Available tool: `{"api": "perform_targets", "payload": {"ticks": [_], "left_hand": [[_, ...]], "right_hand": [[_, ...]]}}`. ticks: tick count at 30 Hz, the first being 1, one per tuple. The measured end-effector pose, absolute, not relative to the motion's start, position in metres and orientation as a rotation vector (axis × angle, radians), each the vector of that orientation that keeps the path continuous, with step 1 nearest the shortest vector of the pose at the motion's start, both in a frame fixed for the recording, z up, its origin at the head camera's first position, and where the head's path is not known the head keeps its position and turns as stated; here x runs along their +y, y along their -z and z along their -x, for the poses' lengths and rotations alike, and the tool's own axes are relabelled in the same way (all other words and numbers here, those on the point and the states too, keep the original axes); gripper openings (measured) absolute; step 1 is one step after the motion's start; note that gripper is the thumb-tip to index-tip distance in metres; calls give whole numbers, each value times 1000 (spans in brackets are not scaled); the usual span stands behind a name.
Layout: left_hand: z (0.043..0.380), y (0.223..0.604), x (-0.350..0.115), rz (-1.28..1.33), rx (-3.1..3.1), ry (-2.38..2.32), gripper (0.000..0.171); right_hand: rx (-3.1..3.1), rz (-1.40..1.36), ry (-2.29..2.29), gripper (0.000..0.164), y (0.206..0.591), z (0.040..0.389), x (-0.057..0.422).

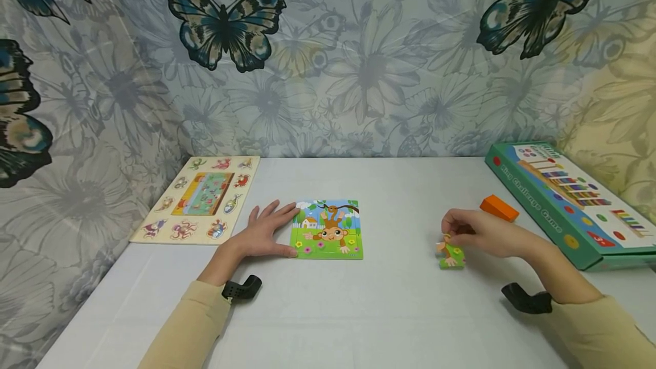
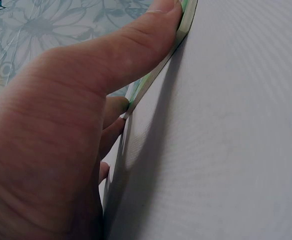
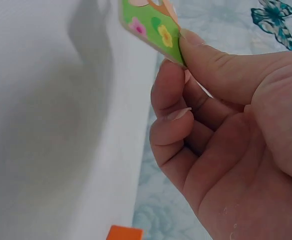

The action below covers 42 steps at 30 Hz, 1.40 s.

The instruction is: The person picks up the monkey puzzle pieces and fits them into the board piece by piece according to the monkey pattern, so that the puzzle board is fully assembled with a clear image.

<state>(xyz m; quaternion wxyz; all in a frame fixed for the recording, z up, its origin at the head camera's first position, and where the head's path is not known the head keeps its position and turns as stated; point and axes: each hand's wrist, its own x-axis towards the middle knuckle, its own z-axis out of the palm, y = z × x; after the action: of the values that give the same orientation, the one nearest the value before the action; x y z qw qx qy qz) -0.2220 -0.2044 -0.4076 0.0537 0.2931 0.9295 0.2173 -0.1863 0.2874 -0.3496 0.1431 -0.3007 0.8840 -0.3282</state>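
Note:
A square monkey puzzle board (image 1: 328, 229) lies flat on the white table, its picture showing a monkey hanging from a branch. My left hand (image 1: 263, 232) is spread at the board's left edge, with thumb and forefinger touching it. The left wrist view shows the thumb (image 2: 136, 47) along the board's side. To the right, my right hand (image 1: 484, 232) pinches a green puzzle piece (image 1: 452, 256) between thumb and fingertips. Flowers show on this puzzle piece (image 3: 150, 27) in the right wrist view, where it is held up off the table.
An orange block (image 1: 499, 208) lies just beyond my right hand. Behind it, a green game box (image 1: 553, 209) stands at the right. A cream board (image 1: 197, 201) with sea-animal pictures lies at the back left. Butterfly-patterned cloth (image 1: 369, 73) hangs behind the table.

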Motion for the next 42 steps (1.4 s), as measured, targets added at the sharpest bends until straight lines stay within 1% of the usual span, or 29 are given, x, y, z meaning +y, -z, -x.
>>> {"api": "perform_targets", "payload": {"ticks": [10,28,42], "left_hand": [[222,408,-204,-895,2822,-664,100],[224,411,-205,-897,2831,-653,101],[225,412,-205,-886,2830,-648,101]], "right_hand": [[2545,880,978,10,346,189,260],[2454,944,979,8,361,208,201],[2440,983,981,8,366,219,173]]}}
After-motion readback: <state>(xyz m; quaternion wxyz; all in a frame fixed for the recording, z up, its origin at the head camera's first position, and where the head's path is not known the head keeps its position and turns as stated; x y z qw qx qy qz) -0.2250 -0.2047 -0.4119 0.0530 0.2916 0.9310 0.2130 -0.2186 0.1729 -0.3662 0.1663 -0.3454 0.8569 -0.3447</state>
